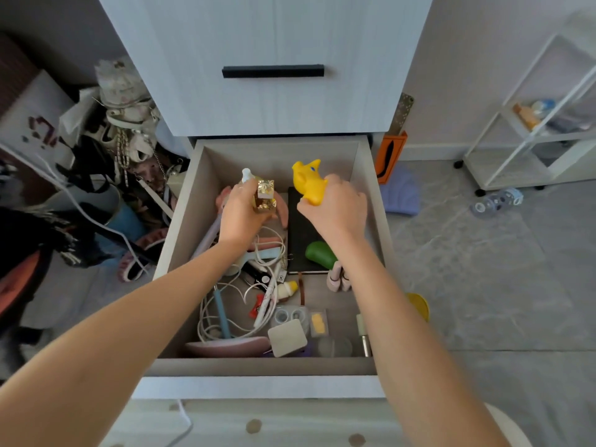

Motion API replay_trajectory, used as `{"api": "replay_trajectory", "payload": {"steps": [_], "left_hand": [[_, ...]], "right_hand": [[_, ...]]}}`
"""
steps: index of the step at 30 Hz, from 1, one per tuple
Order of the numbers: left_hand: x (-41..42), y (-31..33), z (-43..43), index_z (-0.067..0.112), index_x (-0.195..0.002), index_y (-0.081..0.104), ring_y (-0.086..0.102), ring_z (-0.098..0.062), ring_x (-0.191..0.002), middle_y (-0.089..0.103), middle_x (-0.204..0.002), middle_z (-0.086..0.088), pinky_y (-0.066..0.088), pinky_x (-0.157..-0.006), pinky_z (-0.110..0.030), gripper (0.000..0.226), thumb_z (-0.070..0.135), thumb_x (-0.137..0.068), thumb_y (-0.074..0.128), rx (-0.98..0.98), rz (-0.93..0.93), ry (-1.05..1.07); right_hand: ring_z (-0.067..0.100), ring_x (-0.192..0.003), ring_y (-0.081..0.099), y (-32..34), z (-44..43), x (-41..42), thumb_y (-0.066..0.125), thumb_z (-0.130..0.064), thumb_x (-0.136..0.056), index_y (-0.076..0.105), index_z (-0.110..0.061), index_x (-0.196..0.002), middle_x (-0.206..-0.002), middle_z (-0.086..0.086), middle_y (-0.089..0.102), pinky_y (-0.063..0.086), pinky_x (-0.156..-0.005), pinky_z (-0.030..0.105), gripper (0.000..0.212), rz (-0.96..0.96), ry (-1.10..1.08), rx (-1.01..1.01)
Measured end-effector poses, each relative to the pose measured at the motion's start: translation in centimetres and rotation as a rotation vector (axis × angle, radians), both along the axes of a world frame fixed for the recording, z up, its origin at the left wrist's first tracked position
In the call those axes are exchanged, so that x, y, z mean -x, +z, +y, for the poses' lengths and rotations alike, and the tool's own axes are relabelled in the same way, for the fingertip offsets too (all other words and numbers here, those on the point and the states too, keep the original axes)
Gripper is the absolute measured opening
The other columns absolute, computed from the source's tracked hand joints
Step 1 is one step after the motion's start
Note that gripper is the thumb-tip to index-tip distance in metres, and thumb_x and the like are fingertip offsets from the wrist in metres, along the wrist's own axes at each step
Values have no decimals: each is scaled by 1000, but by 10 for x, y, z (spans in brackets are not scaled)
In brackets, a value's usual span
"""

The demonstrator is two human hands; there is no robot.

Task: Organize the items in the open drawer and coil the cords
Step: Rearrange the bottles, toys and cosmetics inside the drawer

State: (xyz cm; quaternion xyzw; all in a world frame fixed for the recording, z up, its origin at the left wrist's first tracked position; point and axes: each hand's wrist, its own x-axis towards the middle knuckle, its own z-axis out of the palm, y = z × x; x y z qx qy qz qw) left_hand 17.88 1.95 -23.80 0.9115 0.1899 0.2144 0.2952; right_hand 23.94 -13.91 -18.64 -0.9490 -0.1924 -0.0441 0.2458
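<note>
Clutter covers the floor of an open pale-grey wooden drawer, pulled out below a closed white drawer front with a black bar handle. The left hand is above the drawer's back left part. Its grip is curled round a small gold-foil-wrapped packet, and the white cap of what looks like a slim bottle pokes up past the fingers. The right hand is above the back right part, its grip pinched round the lower end of a yellow rubber animal toy, which is held clear of the drawer floor.

Under that hand a flat black notebook-like slab lies on the drawer floor, and a green rounded plastic piece rests on its near end. Tangled white cords, uncoiled, sprawl across the near left part, looped around a light-blue stick. Just beside them lie a cream mini bottle with a yellow cap, a clear contact-lens case, a pale square pad and a yellow piece in a clear packet. A pink oval item sits against the front wall.

On the floor to the left is a heap of bags and straps. To the right are a white wire rack and a purple cloth.
</note>
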Motion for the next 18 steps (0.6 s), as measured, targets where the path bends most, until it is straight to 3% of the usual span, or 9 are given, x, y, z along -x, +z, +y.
{"api": "replay_trajectory", "payload": {"steps": [5,9,12,18], "left_hand": [[2,-12,-6,5,-104,53,56,-25,-94,60,-100,-11,48,-74,-37,37,-1,-72,69,10,35,-63],[0,-11,-5,9,-111,56,52,-16,-98,56,-110,-3,40,-75,-24,46,5,-69,75,41,22,40],[2,-10,-5,12,-114,56,47,-9,-93,48,-105,6,38,-75,-19,49,9,-70,78,116,21,78],[9,-20,-5,11,-115,52,58,-17,-100,59,-103,-2,47,-81,-25,47,-5,-74,69,358,-4,131]], "right_hand": [[22,-89,58,4,-4,-1,61,-45,-81,55,-13,-109,-97,3,63,28,-70,27,43,53,14,-41],[22,-86,57,4,-7,-3,61,-43,-81,56,-13,-107,-89,0,57,32,-68,28,40,109,28,-54],[20,-83,56,3,-8,-3,61,-43,-82,56,-13,-107,-88,-1,54,34,-67,28,39,138,35,-45],[23,-91,61,3,-8,-3,61,-43,-82,58,-15,-112,-104,3,62,46,-76,33,41,201,61,-81]]}}
